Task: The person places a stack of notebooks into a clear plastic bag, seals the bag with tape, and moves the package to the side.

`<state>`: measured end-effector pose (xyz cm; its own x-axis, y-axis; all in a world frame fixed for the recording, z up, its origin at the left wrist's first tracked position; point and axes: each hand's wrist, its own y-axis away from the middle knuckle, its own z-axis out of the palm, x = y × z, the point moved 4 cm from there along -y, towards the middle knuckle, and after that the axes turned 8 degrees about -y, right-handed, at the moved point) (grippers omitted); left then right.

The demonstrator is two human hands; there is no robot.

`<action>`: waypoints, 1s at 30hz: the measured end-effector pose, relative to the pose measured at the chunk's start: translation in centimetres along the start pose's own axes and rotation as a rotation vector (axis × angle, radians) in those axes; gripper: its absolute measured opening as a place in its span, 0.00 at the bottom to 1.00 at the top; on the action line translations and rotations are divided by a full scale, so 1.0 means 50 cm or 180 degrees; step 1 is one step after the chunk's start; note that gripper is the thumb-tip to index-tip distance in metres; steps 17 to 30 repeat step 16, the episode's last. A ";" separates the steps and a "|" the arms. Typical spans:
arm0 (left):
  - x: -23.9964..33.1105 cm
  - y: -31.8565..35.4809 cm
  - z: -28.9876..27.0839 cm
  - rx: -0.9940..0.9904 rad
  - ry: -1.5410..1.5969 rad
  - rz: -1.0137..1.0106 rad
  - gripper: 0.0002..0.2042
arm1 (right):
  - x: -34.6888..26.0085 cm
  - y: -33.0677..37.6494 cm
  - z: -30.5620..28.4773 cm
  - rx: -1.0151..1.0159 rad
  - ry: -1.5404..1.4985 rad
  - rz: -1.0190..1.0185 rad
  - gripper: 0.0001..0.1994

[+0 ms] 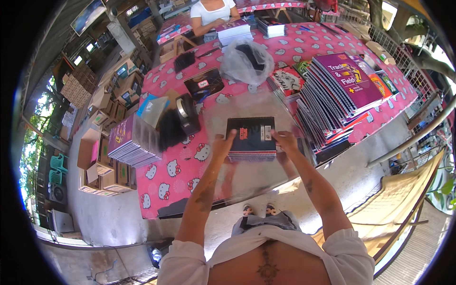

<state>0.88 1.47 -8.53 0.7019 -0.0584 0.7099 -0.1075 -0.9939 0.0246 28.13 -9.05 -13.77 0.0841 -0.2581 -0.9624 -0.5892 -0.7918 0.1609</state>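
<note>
A small stack of black-covered spiral notebooks (251, 135) lies on a clear plastic sheet (247, 175) spread over the pink table (185, 166). My left hand (222, 144) grips the stack's near left corner. My right hand (285, 141) holds its near right corner, fingers curled over the edge. Both forearms reach up from the lower edge of the view.
A tall slanted pile of purple spiral notebooks (339, 90) stands to the right. A second pile (130, 140), a black tape dispenser (186, 113) and a clear plastic bag (246, 61) lie left and behind. Another person (212, 14) sits at the far end. Cardboard boxes (97, 161) crowd the floor at left.
</note>
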 end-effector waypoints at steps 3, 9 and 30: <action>-0.143 0.063 -0.075 0.0351 -0.0506 -0.0101 0.24 | -0.012 0.097 -0.024 -0.0324 0.0168 -0.0353 0.23; -0.166 0.215 -0.074 -0.1179 -0.0671 0.2700 0.08 | 0.030 0.232 -0.026 -0.2373 0.1290 -0.2513 0.08; -0.117 0.216 -0.115 -0.2336 -0.2087 0.1822 0.16 | -0.026 0.258 -0.005 -0.2733 0.2244 -0.1973 0.11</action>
